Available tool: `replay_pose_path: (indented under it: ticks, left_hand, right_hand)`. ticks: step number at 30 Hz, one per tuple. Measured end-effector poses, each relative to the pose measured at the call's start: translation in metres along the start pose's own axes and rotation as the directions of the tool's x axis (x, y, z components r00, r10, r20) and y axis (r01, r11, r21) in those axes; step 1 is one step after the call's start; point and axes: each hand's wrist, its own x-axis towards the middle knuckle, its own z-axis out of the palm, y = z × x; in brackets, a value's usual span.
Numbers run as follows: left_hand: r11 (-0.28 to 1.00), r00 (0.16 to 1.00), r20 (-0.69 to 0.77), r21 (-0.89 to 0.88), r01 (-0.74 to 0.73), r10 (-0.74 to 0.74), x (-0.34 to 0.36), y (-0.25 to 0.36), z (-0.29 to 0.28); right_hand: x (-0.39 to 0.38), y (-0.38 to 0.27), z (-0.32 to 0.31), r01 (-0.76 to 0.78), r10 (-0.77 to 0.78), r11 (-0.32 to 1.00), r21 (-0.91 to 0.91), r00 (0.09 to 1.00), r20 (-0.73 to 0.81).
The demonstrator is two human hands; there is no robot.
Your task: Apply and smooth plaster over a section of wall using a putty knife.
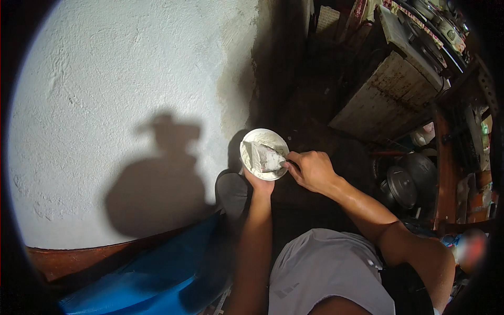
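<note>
Cookware and worn furniture crowd the right side.
At 2 o'clock, a stained cabinet (391, 94) stands near metal pots (446, 30); toward 3, a dark round lid (402, 187) sits beside an upright wooden post (447, 181). A glossy blue sheet (149, 278) spreads at 7, a reddish-brown board (68, 261) at 8.

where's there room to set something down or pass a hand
A hand could probably pass between the pale wall and stained cabinet, beyond the white tub; darkness hides what lies there. The blue sheet below the wall shows a bare stretch, but its firmness is unclear. Dark pots crowd the right side.
</note>
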Motion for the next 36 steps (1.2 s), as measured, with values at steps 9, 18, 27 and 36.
replay_pose_path:
  ticks: [9,18,27,36]
  left_hand:
    - [1.000,0.997,-0.082,0.010,0.012,-0.011,-0.001,-0.002,0.002]
    - [1.000,1.000,-0.001,-0.024,0.008,-0.008,-0.002,-0.001,-0.002]
    - [0.999,0.996,0.086,-0.043,-0.020,0.024,-0.003,0.001,-0.003]
    - [1.000,0.995,0.100,-0.026,0.011,-0.009,-0.003,-0.002,0.000]
  right_hand:
    - [0.006,0.045,0.026,-0.295,0.194,0.787,0.541,0.952,0.238]
    - [0.004,0.069,0.026,-0.549,0.117,0.279,0.787,0.833,0.540]
    - [0.007,0.113,0.023,-0.385,0.300,0.241,0.891,0.902,0.309]
    - [-0.009,0.168,0.094,-0.241,0.548,0.277,0.930,0.835,0.054]
